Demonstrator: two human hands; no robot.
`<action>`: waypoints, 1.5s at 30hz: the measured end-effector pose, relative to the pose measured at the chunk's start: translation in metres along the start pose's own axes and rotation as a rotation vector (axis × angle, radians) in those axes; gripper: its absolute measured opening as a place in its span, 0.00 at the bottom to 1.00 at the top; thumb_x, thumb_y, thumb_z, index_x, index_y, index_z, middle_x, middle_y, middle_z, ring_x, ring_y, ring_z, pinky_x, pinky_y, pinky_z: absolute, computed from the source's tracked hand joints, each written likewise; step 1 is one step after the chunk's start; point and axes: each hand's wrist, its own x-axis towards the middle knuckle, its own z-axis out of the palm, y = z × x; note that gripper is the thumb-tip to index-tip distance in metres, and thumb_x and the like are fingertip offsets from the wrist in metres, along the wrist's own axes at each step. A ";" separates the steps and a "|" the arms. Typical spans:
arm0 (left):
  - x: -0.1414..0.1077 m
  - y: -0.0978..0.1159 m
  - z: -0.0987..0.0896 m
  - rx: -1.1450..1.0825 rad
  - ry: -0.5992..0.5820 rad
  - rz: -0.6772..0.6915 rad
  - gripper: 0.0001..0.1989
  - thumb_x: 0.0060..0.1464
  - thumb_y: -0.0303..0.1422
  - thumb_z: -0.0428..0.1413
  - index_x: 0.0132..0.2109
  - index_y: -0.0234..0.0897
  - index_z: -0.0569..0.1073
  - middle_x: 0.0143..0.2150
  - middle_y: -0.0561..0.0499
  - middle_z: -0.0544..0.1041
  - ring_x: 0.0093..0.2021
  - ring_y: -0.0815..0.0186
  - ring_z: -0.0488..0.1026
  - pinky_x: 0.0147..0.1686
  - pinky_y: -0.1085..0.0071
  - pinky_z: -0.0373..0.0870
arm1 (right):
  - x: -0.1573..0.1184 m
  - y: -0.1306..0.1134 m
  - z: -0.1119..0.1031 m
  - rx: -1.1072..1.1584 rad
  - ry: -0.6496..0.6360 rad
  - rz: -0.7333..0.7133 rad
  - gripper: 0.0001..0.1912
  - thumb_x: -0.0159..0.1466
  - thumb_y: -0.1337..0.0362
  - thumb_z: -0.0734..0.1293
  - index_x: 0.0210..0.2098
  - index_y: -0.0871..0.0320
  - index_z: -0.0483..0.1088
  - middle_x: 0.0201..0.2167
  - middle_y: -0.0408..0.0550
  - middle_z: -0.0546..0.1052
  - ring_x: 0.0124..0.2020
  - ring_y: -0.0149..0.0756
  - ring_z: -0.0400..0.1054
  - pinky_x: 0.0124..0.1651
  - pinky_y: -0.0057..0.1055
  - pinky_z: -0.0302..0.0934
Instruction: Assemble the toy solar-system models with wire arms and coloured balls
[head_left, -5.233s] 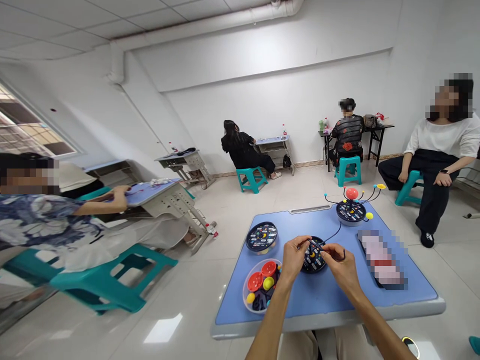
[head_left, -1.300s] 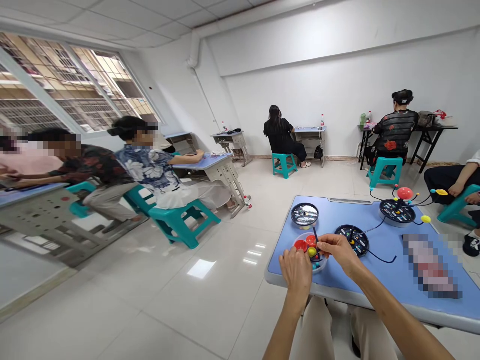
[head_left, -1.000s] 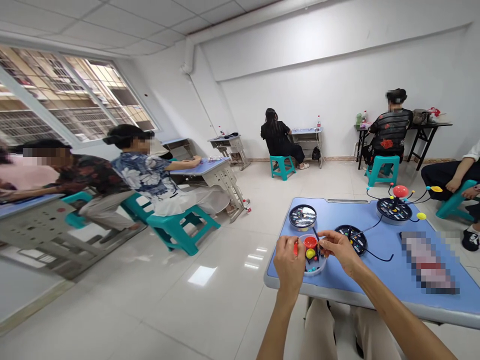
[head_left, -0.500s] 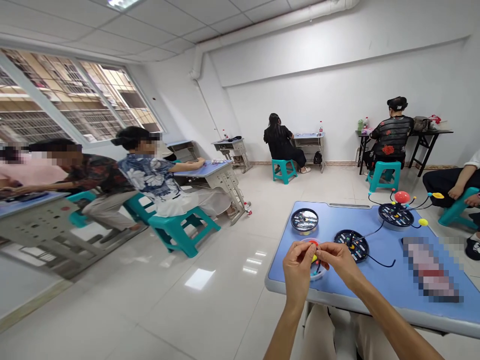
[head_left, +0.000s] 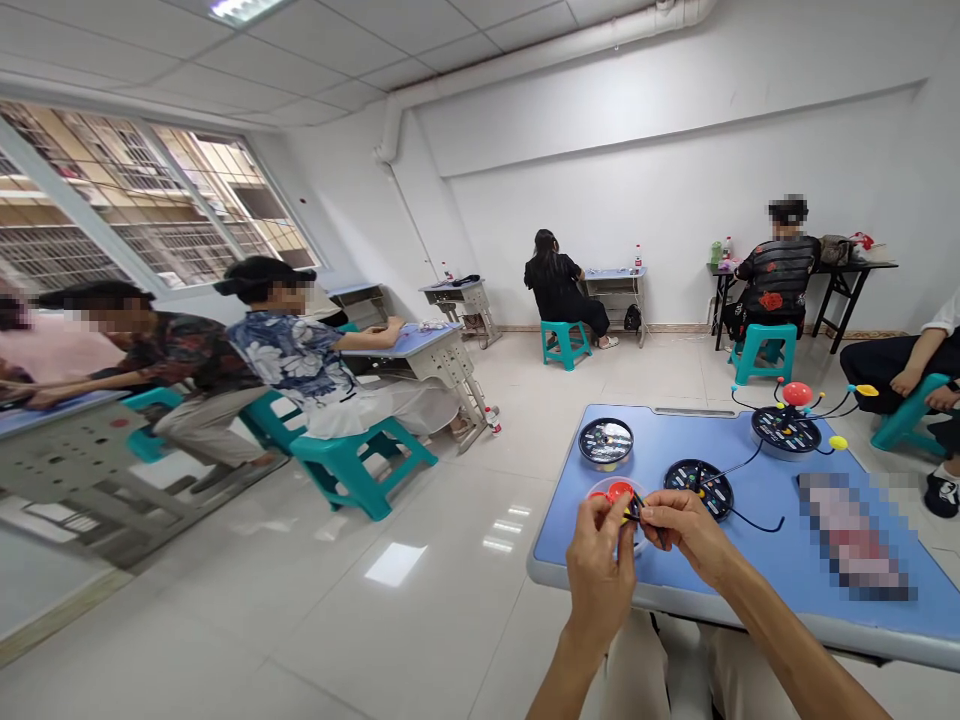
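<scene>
Left hand (head_left: 598,572) and right hand (head_left: 687,526) have closed in over the clear tray (head_left: 598,489), fingertips pinching a small dark rod (head_left: 636,504).

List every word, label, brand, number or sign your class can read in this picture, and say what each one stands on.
No wording can be read.
Round black lid: small printed marks, too small to read.
Round black base with the wire: small marks, too small to read.
Black base of the assembled model: small marks, too small to read.
Pixelated item on the blue desk: blurred out, unreadable.
</scene>
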 end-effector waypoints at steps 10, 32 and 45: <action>-0.007 0.008 0.013 -0.506 0.085 -0.582 0.15 0.56 0.42 0.58 0.44 0.36 0.77 0.37 0.47 0.79 0.34 0.64 0.76 0.32 0.70 0.75 | -0.007 0.007 0.015 0.142 0.013 -0.071 0.16 0.54 0.52 0.75 0.24 0.60 0.73 0.21 0.43 0.71 0.24 0.29 0.60 0.28 0.28 0.53; 0.002 0.022 -0.016 -0.757 0.076 -0.607 0.11 0.52 0.40 0.62 0.35 0.35 0.80 0.38 0.48 0.77 0.30 0.67 0.73 0.34 0.71 0.73 | -0.034 -0.008 0.016 0.019 0.174 -0.166 0.17 0.54 0.51 0.75 0.29 0.59 0.73 0.18 0.40 0.69 0.21 0.28 0.60 0.24 0.26 0.55; 0.001 0.047 -0.020 -1.029 0.070 -0.798 0.24 0.46 0.35 0.66 0.50 0.37 0.72 0.31 0.50 0.79 0.27 0.68 0.73 0.29 0.71 0.71 | -0.056 -0.007 0.010 0.439 0.043 0.025 0.07 0.54 0.64 0.74 0.30 0.62 0.76 0.19 0.40 0.64 0.21 0.24 0.55 0.24 0.24 0.44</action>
